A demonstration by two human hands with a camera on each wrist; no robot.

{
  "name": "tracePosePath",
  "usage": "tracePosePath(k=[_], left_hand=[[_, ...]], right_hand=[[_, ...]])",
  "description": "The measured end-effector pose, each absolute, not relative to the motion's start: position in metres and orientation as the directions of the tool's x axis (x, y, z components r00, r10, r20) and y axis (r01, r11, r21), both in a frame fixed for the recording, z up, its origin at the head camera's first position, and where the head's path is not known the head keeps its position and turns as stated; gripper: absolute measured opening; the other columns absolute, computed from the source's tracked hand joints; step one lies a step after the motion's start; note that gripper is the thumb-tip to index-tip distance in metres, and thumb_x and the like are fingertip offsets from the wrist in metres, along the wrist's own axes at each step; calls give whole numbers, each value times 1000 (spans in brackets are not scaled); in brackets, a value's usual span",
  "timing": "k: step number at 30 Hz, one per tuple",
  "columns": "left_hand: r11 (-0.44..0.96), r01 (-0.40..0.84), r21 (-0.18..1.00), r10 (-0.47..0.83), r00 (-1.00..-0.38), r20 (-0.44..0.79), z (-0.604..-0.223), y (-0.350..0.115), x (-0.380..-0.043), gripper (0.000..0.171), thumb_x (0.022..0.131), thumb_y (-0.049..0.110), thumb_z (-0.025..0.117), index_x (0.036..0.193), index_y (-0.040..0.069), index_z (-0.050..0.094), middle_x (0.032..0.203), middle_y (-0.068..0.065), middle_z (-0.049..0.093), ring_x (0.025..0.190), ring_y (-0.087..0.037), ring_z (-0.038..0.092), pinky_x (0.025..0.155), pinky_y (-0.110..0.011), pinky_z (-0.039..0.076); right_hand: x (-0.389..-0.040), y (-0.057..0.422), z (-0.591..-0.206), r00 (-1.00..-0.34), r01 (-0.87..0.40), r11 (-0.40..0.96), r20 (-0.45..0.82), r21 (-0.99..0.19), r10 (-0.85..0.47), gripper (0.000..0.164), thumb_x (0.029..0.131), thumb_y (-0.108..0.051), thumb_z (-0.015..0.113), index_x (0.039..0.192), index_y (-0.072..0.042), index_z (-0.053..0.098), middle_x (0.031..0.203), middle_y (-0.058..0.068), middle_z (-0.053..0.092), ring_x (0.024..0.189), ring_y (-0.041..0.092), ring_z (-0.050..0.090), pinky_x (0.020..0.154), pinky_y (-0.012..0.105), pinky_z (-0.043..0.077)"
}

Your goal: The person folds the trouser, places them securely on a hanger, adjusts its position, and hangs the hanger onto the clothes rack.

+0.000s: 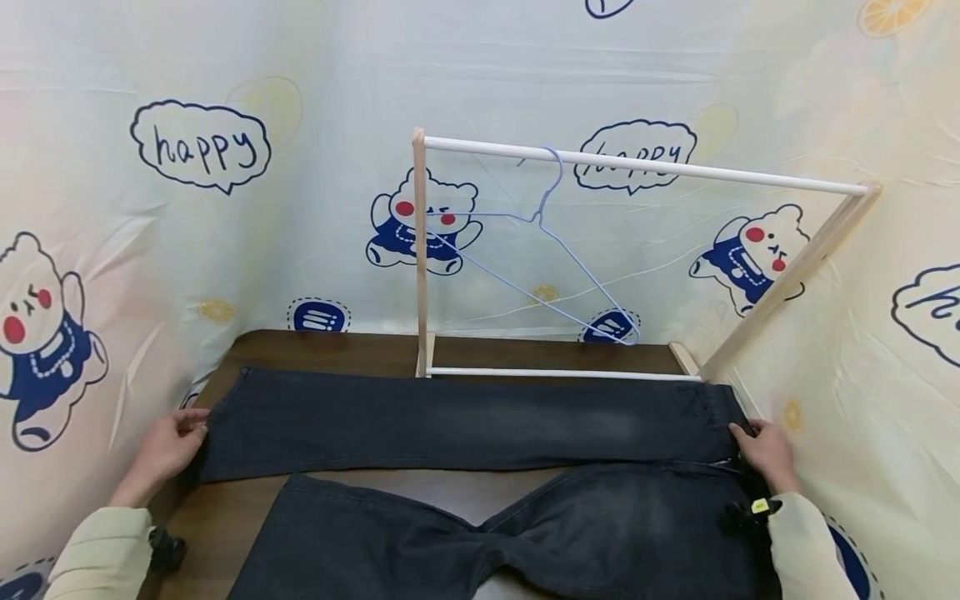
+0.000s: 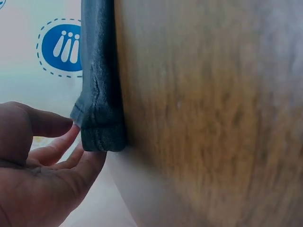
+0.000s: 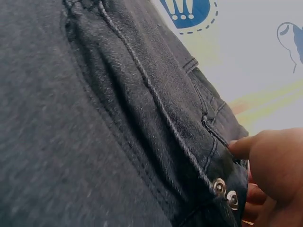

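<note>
Left hand (image 1: 167,450) and right hand (image 1: 768,454) pinch trousers (image 1: 450,421), whose studs (image 3: 219,186) only the right wrist view shows

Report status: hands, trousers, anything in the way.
Left hand pinching leg hem; right hand gripping waist end. Dark trousers spread across table. Rack with blue hanger stands behind; no obstruction seen.

Pants (image 1: 465,421) look like matt denim, kinda rough up close, with 2 shiny metal snaps (image 3: 219,186). Desk (image 2: 199,94) is smooth-ish wood grain with some sheen. Rack posts (image 1: 421,267) are bare matt wood, bars (image 1: 660,167) smooth.
</note>
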State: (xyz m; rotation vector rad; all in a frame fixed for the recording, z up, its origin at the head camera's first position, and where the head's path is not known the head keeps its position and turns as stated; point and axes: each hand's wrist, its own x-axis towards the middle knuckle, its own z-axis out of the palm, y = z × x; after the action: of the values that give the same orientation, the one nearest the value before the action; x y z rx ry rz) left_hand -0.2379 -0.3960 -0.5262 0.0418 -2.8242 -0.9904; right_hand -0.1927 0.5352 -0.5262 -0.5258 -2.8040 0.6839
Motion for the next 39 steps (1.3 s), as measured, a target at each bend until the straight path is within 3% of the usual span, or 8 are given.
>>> tracePosePath(k=[3,6,15,21,24,26,29,39], left_hand=[[794,16,607,-48,-995,89,-521,-393,-236,38,99,1,50,125,-27,48,113,-46,56,100,-56,58,74,-41,54],[812,7,583,-9,-1000,24,-517,-390,-234,47,102,7,50,131,-29,40,122,-51,48,109,-62,52,86,-64,48],[868,16,497,32,-999,-23,-514,-378,-223,63,100,15,55,136,-31,33,134,-54,35,120,-68,38,96,-72,37],[846,90,526,21,-990,136,-514,-363,-210,43,97,7,59,130,-20,53,127,-47,51,105,-59,56,79,-58,51],[807,164,567,12,-965,262,-512,-352,-203,30,95,4,63,122,-10,65,117,-37,64,90,-28,68,67,-30,52],[776,225,590,31,-947,320,-510,-344,-200,25,95,2,65,118,-5,70,109,-29,70,83,-3,63,61,-15,45],[724,306,618,98,-932,348,-505,-330,-196,21,96,-1,65,116,-3,71,105,-22,74,83,14,57,65,-7,46],[608,373,701,431,-897,102,-495,-283,-188,24,95,10,71,118,4,72,111,-9,75,97,-11,71,78,-27,58]], right_hand=[[-188,534,-525,-935,249,851,116,-463,336,57,97,-19,58,126,29,47,123,49,51,112,63,52,94,65,44],[-185,533,-523,-959,215,864,71,-455,276,64,97,-19,58,131,31,38,128,53,43,118,66,46,99,68,40],[-176,523,-522,-993,97,935,32,-342,115,78,93,-22,64,134,32,26,128,58,37,118,70,41,100,71,37],[-162,514,-512,-995,98,940,-20,-328,97,79,94,-25,64,138,30,28,134,58,29,122,72,31,101,76,29],[-158,505,-504,-996,85,931,-47,-354,73,82,94,-27,66,141,27,26,140,58,21,125,74,24,102,78,25],[-153,497,-501,-998,64,928,-47,-366,50,81,94,-27,67,141,26,28,141,58,19,127,74,22,101,79,24],[-151,484,-498,-999,19,929,-32,-370,7,78,93,-25,69,140,25,32,141,56,22,127,74,23,101,79,24],[-146,428,-503,-992,-121,890,14,-441,-127,72,89,-23,76,141,15,45,147,50,27,132,71,24,101,80,24]])
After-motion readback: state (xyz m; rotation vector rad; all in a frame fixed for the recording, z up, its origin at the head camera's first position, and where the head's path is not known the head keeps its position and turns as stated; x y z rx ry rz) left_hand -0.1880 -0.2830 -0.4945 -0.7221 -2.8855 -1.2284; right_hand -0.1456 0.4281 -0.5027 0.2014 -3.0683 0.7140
